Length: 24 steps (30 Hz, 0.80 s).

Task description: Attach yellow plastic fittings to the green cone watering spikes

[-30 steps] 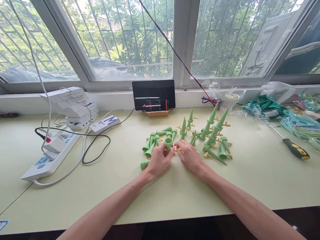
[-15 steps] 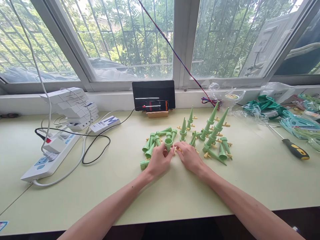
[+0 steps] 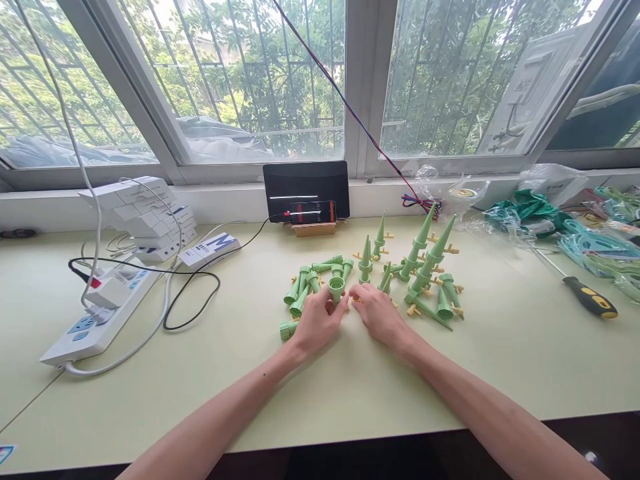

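My left hand grips a green plastic watering spike, its round open end facing up. Close by on the right, my right hand has its fingers curled in a pinch; what they hold, if anything, is hidden. Loose green spikes lie in a heap beyond my left hand, and one capped piece rests beside my left wrist. To the right of my right hand stand several pointed spikes with yellow valves. More spikes lie or stand near these.
A phone leans before a black tablet at the window. Leftward are a power strip, cables and stacked white boxes. On the right lie a screwdriver and plastic-wrapped green bundles.
The whole view has shifted very slightly. Both hands keep nearly the same place, and the spike stays in my left hand.
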Motion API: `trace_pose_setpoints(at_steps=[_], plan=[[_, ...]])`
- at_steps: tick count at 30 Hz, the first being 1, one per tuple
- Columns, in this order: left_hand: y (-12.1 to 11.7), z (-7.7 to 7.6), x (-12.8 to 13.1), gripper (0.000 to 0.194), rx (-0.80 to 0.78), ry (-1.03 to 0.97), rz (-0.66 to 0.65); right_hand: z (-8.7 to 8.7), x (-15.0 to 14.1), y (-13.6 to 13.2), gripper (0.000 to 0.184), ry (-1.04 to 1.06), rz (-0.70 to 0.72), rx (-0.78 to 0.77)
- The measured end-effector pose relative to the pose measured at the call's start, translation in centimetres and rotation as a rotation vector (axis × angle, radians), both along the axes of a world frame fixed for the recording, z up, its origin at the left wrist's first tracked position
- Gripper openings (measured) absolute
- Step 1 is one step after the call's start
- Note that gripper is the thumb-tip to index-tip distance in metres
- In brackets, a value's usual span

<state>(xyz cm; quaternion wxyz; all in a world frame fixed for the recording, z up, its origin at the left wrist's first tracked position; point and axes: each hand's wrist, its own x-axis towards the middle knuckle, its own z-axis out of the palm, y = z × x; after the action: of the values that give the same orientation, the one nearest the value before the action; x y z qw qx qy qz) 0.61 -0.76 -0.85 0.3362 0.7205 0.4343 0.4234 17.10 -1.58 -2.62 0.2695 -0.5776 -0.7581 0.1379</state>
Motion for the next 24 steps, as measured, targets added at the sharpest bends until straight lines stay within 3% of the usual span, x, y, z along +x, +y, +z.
trace_pose_setpoints(at_steps=[24], plan=[[0.12, -0.35, -0.04, 0.025, 0.018, 0.099, -0.019, -0.43, -0.02, 0.15, 0.019, 0.023, 0.007, 0.066]])
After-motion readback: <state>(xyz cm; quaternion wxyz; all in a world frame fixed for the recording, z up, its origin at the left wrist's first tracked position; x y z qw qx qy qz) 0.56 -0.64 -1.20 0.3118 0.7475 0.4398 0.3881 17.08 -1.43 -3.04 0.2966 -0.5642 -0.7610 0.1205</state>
